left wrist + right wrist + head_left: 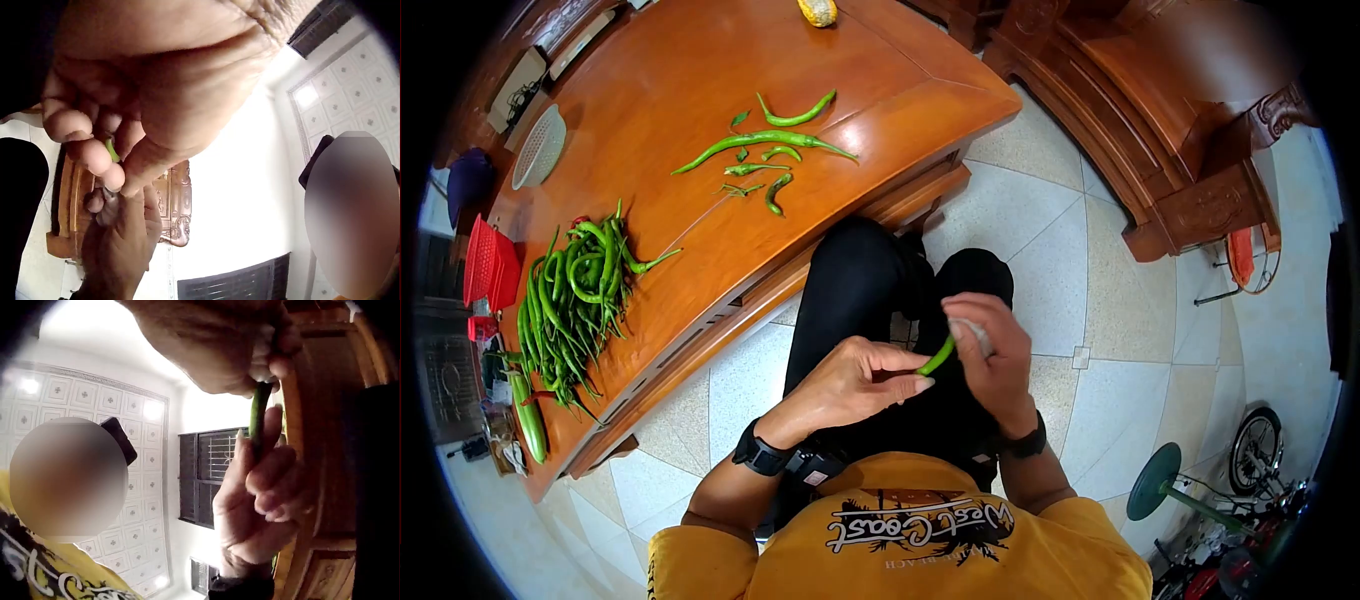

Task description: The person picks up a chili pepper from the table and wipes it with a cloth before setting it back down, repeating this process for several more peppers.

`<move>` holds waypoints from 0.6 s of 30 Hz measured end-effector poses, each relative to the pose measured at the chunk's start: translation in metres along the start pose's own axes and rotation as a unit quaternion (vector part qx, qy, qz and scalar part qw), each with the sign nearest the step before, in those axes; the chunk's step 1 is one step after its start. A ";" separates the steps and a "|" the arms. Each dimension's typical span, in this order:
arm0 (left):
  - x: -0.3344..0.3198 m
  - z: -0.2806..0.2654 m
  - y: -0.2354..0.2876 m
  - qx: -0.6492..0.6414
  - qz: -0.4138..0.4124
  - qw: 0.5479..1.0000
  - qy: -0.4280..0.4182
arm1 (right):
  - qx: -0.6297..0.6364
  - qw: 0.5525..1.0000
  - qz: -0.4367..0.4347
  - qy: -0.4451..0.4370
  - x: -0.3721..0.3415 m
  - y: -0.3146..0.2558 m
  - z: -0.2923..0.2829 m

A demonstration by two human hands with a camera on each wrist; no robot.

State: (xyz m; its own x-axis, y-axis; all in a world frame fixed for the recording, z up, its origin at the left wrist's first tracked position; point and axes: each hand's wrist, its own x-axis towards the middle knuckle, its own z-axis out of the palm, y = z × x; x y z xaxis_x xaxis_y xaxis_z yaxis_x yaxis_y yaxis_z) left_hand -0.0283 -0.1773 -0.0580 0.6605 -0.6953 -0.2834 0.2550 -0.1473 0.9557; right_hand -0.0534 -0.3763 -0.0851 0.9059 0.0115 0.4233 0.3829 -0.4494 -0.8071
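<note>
In the head view a green chili pepper [938, 357] is held between both hands, over the person's lap. The left hand [840, 385] pinches one end between thumb and fingers. At the other end the right hand [997, 362] grips the pepper through a crumpled white cloth or tissue [977, 336], which hides that part. From the right wrist, the pepper [257, 419] shows stretched between the white material [262, 357] above and the left fingertips [242, 445] below. Only a sliver of pepper [112, 150] shows between the left fingers in the left wrist view.
On the wooden table [640, 75] to the left lie a heap of green chilies [565, 300] and several separate ones [765, 142]. A white basket [540, 147], red baskets [490, 265] and a long green vegetable [527, 418] are along its far left. A carved wooden bench [1120, 130] stands ahead right.
</note>
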 end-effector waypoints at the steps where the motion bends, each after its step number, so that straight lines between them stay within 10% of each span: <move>1: 0.000 0.000 0.000 0.006 0.000 1.000 -0.004 | 0.009 0.999 0.030 0.011 0.001 0.000 -0.002; 18: 0.001 0.000 -0.008 0.073 0.049 0.995 0.038 | 0.024 0.999 0.003 -0.023 0.000 -0.004 0.003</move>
State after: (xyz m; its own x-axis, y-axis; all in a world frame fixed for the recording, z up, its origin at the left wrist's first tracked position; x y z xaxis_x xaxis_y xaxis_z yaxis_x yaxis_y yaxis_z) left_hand -0.0291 -0.1768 -0.0663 0.7301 -0.6567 -0.1889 0.0856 -0.1864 0.9787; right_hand -0.0546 -0.3722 -0.0833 0.9151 0.0496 0.4002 0.3845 -0.4063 -0.8289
